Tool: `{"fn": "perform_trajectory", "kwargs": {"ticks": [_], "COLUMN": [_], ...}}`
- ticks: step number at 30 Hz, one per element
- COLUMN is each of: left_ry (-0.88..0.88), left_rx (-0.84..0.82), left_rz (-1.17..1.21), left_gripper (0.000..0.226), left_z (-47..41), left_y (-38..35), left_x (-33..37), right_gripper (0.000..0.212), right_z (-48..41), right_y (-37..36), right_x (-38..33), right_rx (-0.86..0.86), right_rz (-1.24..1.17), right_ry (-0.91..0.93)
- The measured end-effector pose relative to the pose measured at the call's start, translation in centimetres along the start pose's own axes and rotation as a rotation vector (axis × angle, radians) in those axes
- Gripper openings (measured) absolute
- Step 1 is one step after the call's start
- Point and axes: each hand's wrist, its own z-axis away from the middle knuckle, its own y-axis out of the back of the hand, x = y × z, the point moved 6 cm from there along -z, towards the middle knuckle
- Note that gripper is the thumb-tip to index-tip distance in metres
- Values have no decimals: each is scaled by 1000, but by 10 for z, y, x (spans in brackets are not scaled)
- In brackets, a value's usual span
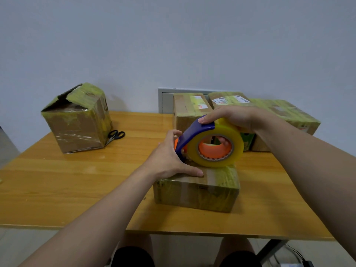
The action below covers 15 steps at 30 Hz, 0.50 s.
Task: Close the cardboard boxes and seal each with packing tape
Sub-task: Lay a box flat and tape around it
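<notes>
A low cardboard box (198,191), wrapped in yellowish tape, lies near the table's front edge with its flaps down. My left hand (169,158) rests flat on its top, thumb stretched along the near edge. My right hand (235,117) grips a tape dispenser (213,145) from above, fingers through its orange core; the clear-yellow roll and blue blade guard stand on the box top. A taller box (77,120) at the left has its top flaps partly raised.
Black scissors (115,135) lie beside the left box. Three more taped boxes (190,110) (229,100) (289,116) stand along the back right against the wall. The wooden table (77,185) ends just in front of my knees.
</notes>
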Motion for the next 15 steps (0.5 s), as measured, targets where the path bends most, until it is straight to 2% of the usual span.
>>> {"fn": "perform_trajectory", "kwargs": {"ticks": [6,9,13,15], "left_ry": [-58,-101,-104,-91], "left_rx": [-45,-59,-134,-161], "left_rz": [-159,-269,-528,-600], "left_gripper": [130,128,142,144], "left_z": [2,3,-4,-5], "left_y": [-1,-3,-11,-12], "left_x": [5,10,5,3], "right_gripper": [48,66,84,79], "right_z": [8,17,29,34], "right_y": [16,29,37,43], "right_x": [-1,11,26,32], "right_rx": [55,101,83,107], "right_rz": [4,-21,-2,8], "right_ry": [-18,-31,-73,-73]}}
